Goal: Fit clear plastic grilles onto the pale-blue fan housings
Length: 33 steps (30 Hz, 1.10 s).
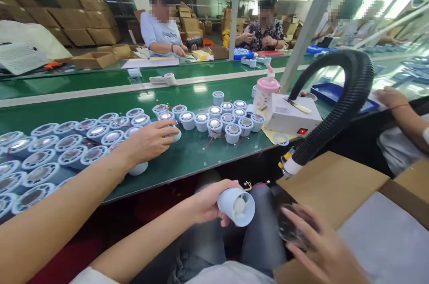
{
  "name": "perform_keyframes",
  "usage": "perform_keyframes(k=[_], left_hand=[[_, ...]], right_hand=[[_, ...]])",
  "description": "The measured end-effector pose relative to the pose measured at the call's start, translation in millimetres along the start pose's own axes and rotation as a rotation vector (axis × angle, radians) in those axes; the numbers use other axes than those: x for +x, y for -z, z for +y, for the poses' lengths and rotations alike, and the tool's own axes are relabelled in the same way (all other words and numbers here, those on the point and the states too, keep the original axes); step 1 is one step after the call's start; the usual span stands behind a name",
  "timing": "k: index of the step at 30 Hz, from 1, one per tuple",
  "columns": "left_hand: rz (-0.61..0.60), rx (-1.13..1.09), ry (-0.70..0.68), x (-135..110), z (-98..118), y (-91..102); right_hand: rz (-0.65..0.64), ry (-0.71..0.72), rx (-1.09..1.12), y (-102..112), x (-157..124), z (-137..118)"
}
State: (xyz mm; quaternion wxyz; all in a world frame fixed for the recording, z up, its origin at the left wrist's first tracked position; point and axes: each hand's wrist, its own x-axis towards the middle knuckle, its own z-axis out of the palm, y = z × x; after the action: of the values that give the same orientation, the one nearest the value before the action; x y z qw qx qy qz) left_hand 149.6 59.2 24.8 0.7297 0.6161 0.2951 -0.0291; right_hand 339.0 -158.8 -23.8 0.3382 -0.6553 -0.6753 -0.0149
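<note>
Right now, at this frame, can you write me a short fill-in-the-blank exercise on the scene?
1. The hollow pale-blue plastic cup is held in the person's own ____ hand.
2. The lit switch on the white box-shaped unit glows ____.
3. The long tabletop bearing rows of round pale-blue housings is ____.
4. The ribbed, arching hose is ____.
Missing words: left; red; green; black.

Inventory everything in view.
Near worktop: one, green, centre
Round housings: dozens, light blue, near worktop
Hollow housing: one, light blue, lower centre
Round part: one, dark, lower right
Switch box: one, white, worktop right
Hose: one, black, above switch box
Container: one, pink, beside switch box
Cartons: many, brown, background, lower right
Trays: several, blue, background and right
People: several, varied clothing, around
Left hand: one, bare, holding hollow housing
Right hand: one, bare, holding round part
</note>
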Motion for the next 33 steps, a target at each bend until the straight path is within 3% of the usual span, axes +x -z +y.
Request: perform_keyframes(k=[2,5,8,10,13,16,20,22,26,30,33], left_hand=[[-0.24,-0.119,0.124,13,-14,-19.8],[-0.329,0.124,0.019,15,-13,-21.2],[-0.218,0.447,-0.231,9,-5,-13.9],[-0.119,0.545,-0.363,5,-5,-13.0],[-0.003,0.542,-0.405,2,-13,-16.6],[0.066,0.516,-0.436,4,-24,-19.4],[0.082,0.554,-0.545,10,-36,-17.0],[0.025,0.539,-0.571,12,-39,-15.2],[-0.14,0.371,-0.466,10,-41,-16.5],[-0.17,0.184,-0.364,6,-42,-21.4],[-0.184,0.052,-0.299,5,-45,-22.8]], right_hand=[[-0.026,0.019,-0.124,-16,8,-14],[-0.078,-0.052,-0.223,-32,26,-25],[-0.183,-0.15,-0.03,-30,35,-28],[-0.263,-0.245,0.192,-23,36,-30],[-0.318,-0.401,0.447,-14,38,-35],[-0.269,-0.502,0.558,-12,41,-38],[-0.204,-0.656,0.708,-15,42,-32],[-0.17,-0.754,0.867,-15,41,-27],[-0.097,-0.923,1.151,-15,40,-21],[-0.078,-0.901,1.216,-16,37,-17],[-0.118,-0.656,1.118,-18,30,-17]])
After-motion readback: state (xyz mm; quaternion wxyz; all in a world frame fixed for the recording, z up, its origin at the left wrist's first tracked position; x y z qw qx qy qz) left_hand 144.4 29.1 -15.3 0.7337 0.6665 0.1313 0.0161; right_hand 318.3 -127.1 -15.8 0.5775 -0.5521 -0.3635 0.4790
